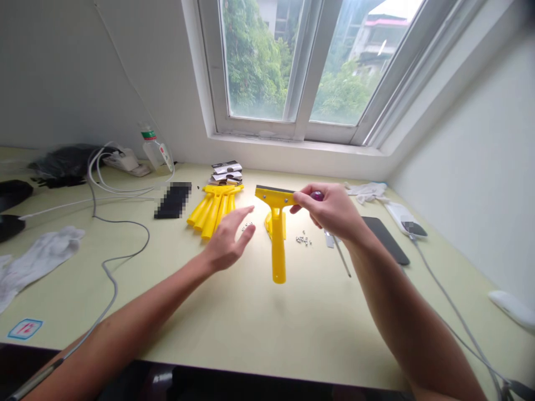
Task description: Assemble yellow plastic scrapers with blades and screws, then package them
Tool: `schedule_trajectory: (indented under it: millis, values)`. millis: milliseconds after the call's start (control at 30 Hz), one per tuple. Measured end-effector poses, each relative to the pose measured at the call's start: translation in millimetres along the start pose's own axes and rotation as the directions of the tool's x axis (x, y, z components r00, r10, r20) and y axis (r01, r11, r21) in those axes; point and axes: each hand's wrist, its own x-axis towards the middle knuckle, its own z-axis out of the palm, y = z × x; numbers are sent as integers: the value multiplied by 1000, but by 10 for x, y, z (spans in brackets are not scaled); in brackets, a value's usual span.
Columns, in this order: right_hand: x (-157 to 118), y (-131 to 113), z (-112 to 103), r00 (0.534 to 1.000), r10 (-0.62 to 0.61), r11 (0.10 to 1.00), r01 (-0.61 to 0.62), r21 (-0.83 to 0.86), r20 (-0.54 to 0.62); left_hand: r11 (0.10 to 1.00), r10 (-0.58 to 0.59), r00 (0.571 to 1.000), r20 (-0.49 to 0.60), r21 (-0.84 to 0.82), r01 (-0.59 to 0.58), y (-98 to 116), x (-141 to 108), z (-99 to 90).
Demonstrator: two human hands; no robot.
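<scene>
My right hand point(330, 209) pinches one end of a yellow scraper point(278, 245) by its wide head, and the handle hangs straight down above the table. A dark strip runs along the top of that head, with two screws showing below it. A screwdriver point(343, 257) is also in this hand, its purple handle end peeking out and its shaft slanting down. My left hand point(229, 239) is open and holds nothing, to the left of the scraper. Small screws point(304, 239) lie between the scraper and my right hand. Yellow parts point(268, 225) are partly hidden behind the scraper.
Several yellow scraper handles point(215, 209) lie fanned beside stacked small packets point(225, 171). A black phone point(173, 200), bottle point(156, 149) and cables are left. White gloves point(54, 256) lie at far left; a dark flat pad point(384, 239) and white device point(403, 217) are right.
</scene>
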Motion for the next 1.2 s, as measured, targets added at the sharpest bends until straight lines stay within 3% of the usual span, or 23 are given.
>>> schedule_trajectory:
  millis: [33,100,167,233,333,400,433,567,633,667,767,833,900,1033,1133,1200]
  values:
    - [-10,-8,52,1000,-12,1000,12,-12,-4,965,-59,994,97,-249,82,116,-14,110]
    - [-40,-21,126,999,-44,996,42,-74,-18,756,-79,953,294,-605,249,294,-32,302]
    - [-77,-32,132,994,-93,979,83,-185,-49,586,-81,937,340,-744,321,376,-35,396]
    - [-119,-55,60,983,-144,954,108,-278,-112,584,-71,938,339,-749,315,368,-29,362]
    - [-192,-132,-140,945,-166,973,110,-205,-281,817,41,887,460,-526,235,266,-24,144]
    - [-240,-209,-261,892,-161,984,178,1,-423,961,73,841,537,-262,84,197,-31,-2]
    - [-259,-249,-303,857,-164,964,243,104,-488,991,76,826,558,-133,-1,172,-39,-50]
    - [-263,-346,-331,692,-155,824,484,294,-705,944,96,822,562,210,-254,145,-91,-44]
    - [-225,-326,-301,650,-122,787,524,327,-750,890,136,836,531,306,-339,163,-121,27]
    - [-201,-301,-284,659,-105,774,524,355,-745,861,169,832,528,332,-385,174,-136,64]
    - [-147,-206,-225,754,-66,768,457,449,-654,791,265,779,568,334,-513,198,-182,163]
    - [-140,-158,-174,812,-43,812,368,454,-582,773,297,758,580,319,-547,198,-209,212]
    - [-153,-136,-116,844,-12,871,272,409,-536,771,302,764,570,326,-548,190,-230,247]
    - [-181,-141,-27,871,32,913,174,368,-490,752,303,763,571,349,-560,191,-253,271]
    - [-180,-169,-48,874,-29,852,275,445,-485,754,288,758,585,349,-556,236,-252,239]
    - [-179,-192,-118,845,-79,783,381,492,-529,787,268,770,578,329,-521,276,-240,198]
